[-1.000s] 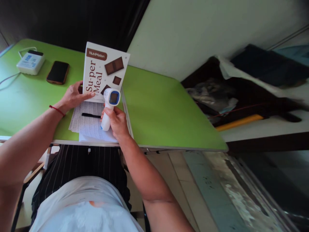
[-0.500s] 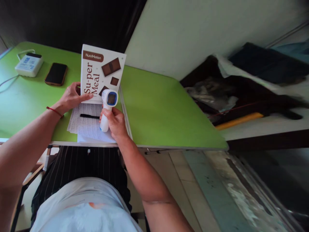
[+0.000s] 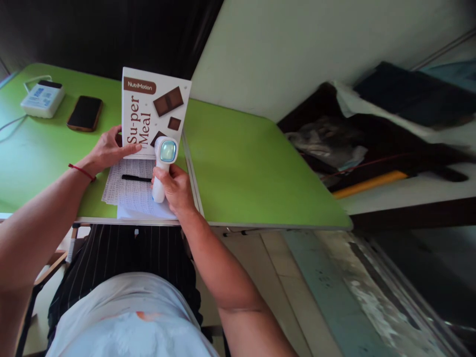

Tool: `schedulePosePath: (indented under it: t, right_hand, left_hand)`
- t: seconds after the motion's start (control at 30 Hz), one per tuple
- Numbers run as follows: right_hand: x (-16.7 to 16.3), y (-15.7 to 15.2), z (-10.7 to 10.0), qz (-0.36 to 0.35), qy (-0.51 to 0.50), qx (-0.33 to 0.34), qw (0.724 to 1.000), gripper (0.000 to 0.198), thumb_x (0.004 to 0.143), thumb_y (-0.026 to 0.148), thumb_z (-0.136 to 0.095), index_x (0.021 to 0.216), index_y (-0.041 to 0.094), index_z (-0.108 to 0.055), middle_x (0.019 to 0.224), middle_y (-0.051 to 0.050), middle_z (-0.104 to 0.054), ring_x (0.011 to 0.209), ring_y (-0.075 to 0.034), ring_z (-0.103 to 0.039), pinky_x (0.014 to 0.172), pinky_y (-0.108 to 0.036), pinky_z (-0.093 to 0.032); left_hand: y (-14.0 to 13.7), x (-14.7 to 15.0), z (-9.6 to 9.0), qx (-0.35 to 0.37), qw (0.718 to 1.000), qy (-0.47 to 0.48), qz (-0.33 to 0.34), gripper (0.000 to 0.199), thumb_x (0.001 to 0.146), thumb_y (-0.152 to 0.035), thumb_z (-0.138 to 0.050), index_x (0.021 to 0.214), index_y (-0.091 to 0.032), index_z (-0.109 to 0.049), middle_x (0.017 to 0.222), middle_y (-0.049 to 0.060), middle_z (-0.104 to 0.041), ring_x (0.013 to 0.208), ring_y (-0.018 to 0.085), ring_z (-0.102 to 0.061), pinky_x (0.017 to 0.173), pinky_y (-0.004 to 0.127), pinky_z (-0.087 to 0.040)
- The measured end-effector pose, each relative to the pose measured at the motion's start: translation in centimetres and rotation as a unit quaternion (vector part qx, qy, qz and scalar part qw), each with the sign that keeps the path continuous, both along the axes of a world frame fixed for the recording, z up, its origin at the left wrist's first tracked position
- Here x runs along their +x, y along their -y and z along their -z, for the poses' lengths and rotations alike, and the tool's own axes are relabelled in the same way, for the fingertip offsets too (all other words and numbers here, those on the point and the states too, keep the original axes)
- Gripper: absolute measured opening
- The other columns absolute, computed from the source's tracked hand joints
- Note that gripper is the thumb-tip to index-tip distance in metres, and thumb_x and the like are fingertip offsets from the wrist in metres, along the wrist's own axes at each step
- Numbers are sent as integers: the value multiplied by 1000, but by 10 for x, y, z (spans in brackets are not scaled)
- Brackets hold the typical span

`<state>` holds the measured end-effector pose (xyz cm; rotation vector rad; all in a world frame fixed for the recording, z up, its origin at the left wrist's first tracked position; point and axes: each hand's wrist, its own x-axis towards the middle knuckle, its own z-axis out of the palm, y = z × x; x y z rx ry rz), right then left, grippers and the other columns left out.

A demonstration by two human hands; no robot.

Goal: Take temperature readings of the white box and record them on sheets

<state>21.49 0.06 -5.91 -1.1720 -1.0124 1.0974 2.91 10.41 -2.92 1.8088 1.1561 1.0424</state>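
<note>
My left hand [image 3: 111, 148] grips the lower left side of a white box [image 3: 148, 111] with chocolate pieces printed on it, thumb across the front. The box stands upright on the table, its label facing me. In my right hand [image 3: 177, 188] is a white infrared thermometer [image 3: 159, 191], held upright by its handle just in front of the box's lower right corner. Its small screen is lit pale green. Printed sheets of paper [image 3: 130, 206] lie below both hands, with a black pen [image 3: 134, 178] across them. The thermometer's front end is hidden from me.
On the green table [image 3: 253, 173], a dark phone [image 3: 85, 113] lies at the left, beside a white boxy device [image 3: 43, 99] with a cable. A pale wall rises behind. To the right stands a shelf with cloth and a yellow strip [image 3: 372, 185].
The thermometer's screen has gone from dark to lit pale green. Both hands and the box keep their places, apart from a slight shift of the view.
</note>
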Motion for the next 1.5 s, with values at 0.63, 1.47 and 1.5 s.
schedulePosePath:
  t: [0.63, 1.47, 1.5]
  right_hand:
    - [0, 0, -1, -11, 6, 15, 1000, 38, 68, 57, -79, 77, 23, -64, 66, 4, -59, 60, -12, -52, 55, -28, -44]
    - [89, -11, -4, 74, 539, -4, 839, 44, 78, 39, -80, 117, 20, -73, 103, -12, -73, 88, -27, -67, 76, -41, -52]
    - [89, -14, -3, 71, 562, -11, 824, 43, 80, 36, -79, 119, 19, -72, 105, -13, -73, 90, -28, -67, 78, -42, -52]
  left_hand:
    - [-6, -2, 7, -6, 998, 59, 0, 64, 61, -53, -93, 107, -17, -66, 113, 13, -77, 108, 33, -73, 93, 45, -62]
    - [-19, -25, 6, 44, 996, 7, -81, 85, 64, -61, -90, 129, -17, -57, 124, 6, -71, 119, 28, -65, 107, 46, -53]
    - [-21, -25, 7, 47, 996, 6, -76, 89, 65, -62, -89, 132, -16, -55, 125, 6, -70, 118, 28, -65, 107, 47, -53]
